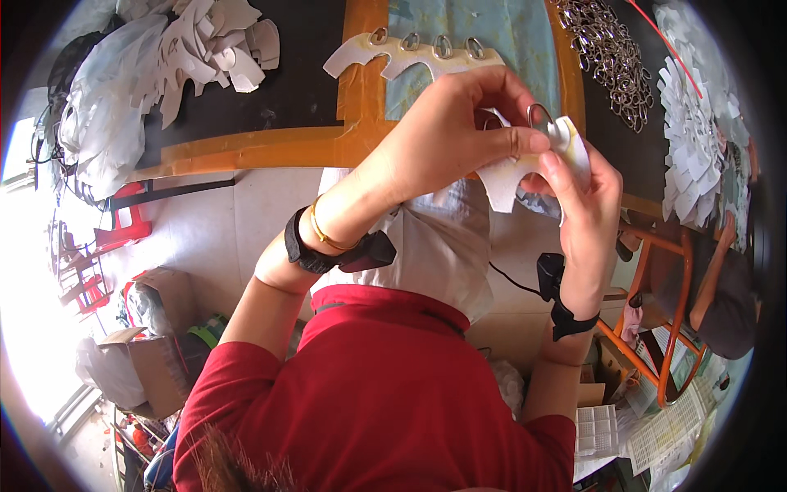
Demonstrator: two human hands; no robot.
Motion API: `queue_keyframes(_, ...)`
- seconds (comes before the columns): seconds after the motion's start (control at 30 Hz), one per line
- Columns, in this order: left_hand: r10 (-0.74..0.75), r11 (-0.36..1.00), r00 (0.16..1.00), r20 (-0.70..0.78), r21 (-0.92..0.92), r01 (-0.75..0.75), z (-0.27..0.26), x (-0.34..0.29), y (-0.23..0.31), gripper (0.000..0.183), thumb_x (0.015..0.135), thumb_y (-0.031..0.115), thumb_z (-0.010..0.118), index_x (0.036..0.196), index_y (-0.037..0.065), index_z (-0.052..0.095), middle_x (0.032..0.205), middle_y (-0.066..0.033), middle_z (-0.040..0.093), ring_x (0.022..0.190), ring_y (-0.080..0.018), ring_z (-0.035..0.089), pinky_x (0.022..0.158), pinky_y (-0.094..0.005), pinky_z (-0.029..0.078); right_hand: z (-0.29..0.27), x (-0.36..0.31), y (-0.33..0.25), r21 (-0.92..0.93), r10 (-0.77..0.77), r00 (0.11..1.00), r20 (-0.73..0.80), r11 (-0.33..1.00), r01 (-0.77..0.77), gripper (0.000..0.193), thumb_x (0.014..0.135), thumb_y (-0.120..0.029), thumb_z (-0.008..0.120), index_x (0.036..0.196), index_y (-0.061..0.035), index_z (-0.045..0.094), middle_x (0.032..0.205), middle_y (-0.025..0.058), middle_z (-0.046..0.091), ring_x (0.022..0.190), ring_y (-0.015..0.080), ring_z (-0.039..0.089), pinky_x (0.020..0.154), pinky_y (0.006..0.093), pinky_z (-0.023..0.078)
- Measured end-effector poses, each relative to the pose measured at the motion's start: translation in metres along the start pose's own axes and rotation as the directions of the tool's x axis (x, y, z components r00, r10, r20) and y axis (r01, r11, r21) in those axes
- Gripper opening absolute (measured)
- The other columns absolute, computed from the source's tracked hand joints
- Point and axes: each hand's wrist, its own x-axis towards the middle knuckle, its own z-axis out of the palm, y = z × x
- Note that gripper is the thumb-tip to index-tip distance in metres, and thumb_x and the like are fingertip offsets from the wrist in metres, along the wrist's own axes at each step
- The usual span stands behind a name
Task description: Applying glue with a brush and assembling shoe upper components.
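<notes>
Both hands hold one white cut-out strip with scalloped edges and yellowish glue-like smears, above the table's near edge. My left hand is closed on the strip, its thumb and forefinger beside an upright metal ring. A second ring is partly hidden behind those fingers. At the strip's right end, a tab is pinched by my right hand, the thumb on the near side. Past my left hand, a similar white strip lies flat, with several metal rings along its far edge.
A light-blue stained sheet edged with brown tape covers the middle of the dark table. White cut pieces are heaped at left, beside clear plastic bags. Metal rings and more white pieces lie right. Another person's arm shows beside an orange chair frame.
</notes>
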Motion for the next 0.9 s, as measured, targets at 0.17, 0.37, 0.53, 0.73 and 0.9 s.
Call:
queue_keyframes(0.17, -0.063, 0.993, 0.996, 0.064, -0.092, 0.069, 0.001, -0.002, 0.006, 0.02, 0.081, 0.018, 0.066, 0.091, 0.005, 0.055, 0.078, 0.0041, 0.055, 0.065, 0.0011, 0.046, 0.049, -0.0161, 0.034, 0.005, 0.002, 0.004, 0.195, -0.035, 0.999, -0.009, 0.98, 0.036, 0.028, 0.078, -0.015, 0.064, 0.097, 0.005, 0.059, 0.078, 0.0068, 0.062, 0.059, 0.0091, 0.058, 0.047, 0.0191, 0.043)
queue_keyframes(0.37, 0.022, 0.723, 0.945, 0.328, -0.658, 0.212, 0.011, 0.009, -0.027, 0.022, 0.085, 0.028, 0.059, 0.092, 0.008, 0.056, 0.084, 0.0031, 0.056, 0.066, -0.0069, 0.051, 0.063, -0.0217, 0.039, 0.006, -0.004, 0.002, 0.555, 0.027, 0.986, 0.163, 0.824, -0.114, 0.025, 0.079, -0.014, 0.059, 0.096, 0.0044, 0.056, 0.072, 0.0053, 0.058, 0.051, 0.0075, 0.05, 0.044, 0.0195, 0.04)
queue_keyframes(0.53, 0.014, 0.963, 0.99, 0.137, -0.267, 0.023, 0.01, -0.01, 0.003, 0.018, 0.084, 0.021, 0.061, 0.09, 0.004, 0.055, 0.083, 0.0019, 0.057, 0.065, -0.0047, 0.053, 0.06, -0.0205, 0.041, 0.011, -0.002, 0.011, 0.216, -0.008, 0.999, -0.054, 0.976, 0.02, 0.019, 0.077, -0.013, 0.06, 0.089, 0.0019, 0.058, 0.07, 0.0048, 0.058, 0.053, 0.0061, 0.051, 0.047, 0.0191, 0.041)
queue_keyframes(0.73, -0.009, 1.0, 0.997, 0.075, 0.023, 0.007, -0.001, 0.0, 0.0, 0.021, 0.078, 0.013, 0.067, 0.09, 0.002, 0.054, 0.075, 0.0041, 0.052, 0.061, -0.0006, 0.044, 0.047, -0.0165, 0.033, -0.01, 0.001, 0.016, 0.184, 0.052, 0.982, 0.18, 0.979, -0.086, 0.029, 0.077, -0.02, 0.065, 0.093, 0.003, 0.059, 0.072, 0.006, 0.061, 0.056, 0.0079, 0.054, 0.052, 0.0207, 0.043)
queue_keyframes(0.9, -0.008, 0.994, 0.995, 0.1, 0.109, -0.003, -0.009, 0.005, -0.004, 0.031, 0.073, 0.015, 0.073, 0.093, 0.002, 0.053, 0.079, 0.002, 0.053, 0.063, -0.0017, 0.046, 0.054, -0.0162, 0.036, -0.016, 0.0, 0.009, 0.158, -0.016, 0.96, 0.28, 0.987, -0.029, 0.035, 0.081, -0.026, 0.064, 0.099, 0.003, 0.058, 0.076, 0.0085, 0.063, 0.058, 0.0088, 0.056, 0.053, 0.0207, 0.045)
